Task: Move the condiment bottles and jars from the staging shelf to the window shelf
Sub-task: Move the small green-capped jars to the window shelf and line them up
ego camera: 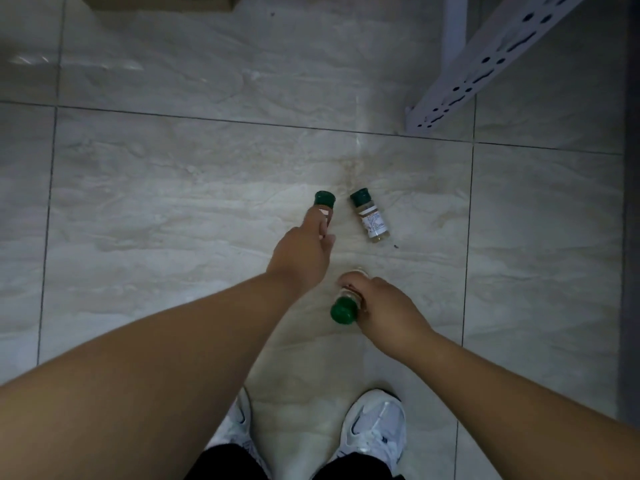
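Observation:
Three small spice jars with green caps are down on the tiled floor. My left hand (304, 249) grips one jar (325, 199), whose cap sticks out beyond my fingers. My right hand (384, 308) holds a second jar (343, 308), its green cap pointing toward me. The third jar (370, 216) lies on its side on the floor, just right of my left hand, untouched, label up.
A white perforated metal shelf leg (485, 60) stands at the upper right. A cardboard box (162, 1) sits at the top edge. My white sneakers (375, 431) are at the bottom. A dark wall or panel (632, 237) runs along the right edge.

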Demonstrator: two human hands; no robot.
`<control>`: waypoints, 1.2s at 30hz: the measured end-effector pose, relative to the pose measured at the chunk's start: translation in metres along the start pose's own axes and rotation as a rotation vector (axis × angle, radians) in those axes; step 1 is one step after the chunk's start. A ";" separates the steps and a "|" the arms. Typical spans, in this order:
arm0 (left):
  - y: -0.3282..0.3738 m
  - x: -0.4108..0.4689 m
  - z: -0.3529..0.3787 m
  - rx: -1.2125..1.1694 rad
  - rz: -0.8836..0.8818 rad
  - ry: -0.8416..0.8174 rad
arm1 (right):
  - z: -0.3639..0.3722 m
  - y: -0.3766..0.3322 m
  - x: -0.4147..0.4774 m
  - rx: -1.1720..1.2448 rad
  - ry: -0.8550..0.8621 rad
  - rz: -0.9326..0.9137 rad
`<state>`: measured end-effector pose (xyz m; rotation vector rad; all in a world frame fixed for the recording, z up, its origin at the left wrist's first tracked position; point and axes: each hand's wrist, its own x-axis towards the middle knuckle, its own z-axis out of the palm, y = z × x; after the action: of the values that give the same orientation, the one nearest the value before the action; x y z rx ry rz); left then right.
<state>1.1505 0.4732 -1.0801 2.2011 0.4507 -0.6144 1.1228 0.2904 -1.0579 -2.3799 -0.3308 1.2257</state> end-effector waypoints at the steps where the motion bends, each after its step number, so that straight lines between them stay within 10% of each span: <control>1: 0.002 -0.007 -0.006 -0.083 -0.026 0.009 | -0.006 -0.004 -0.008 0.046 0.028 -0.017; 7: 0.026 -0.052 -0.059 -0.449 -0.208 -0.007 | -0.052 -0.037 -0.061 0.277 0.252 -0.056; 25: 0.236 -0.207 -0.257 -0.637 0.065 0.132 | -0.228 -0.242 -0.251 0.473 0.559 -0.259; 36: 0.311 -0.285 -0.395 -0.373 0.268 0.180 | -0.311 -0.345 -0.369 0.525 0.629 -0.302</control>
<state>1.1831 0.5501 -0.5081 1.9191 0.3235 -0.1715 1.1589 0.3587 -0.4698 -2.0171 -0.1308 0.3302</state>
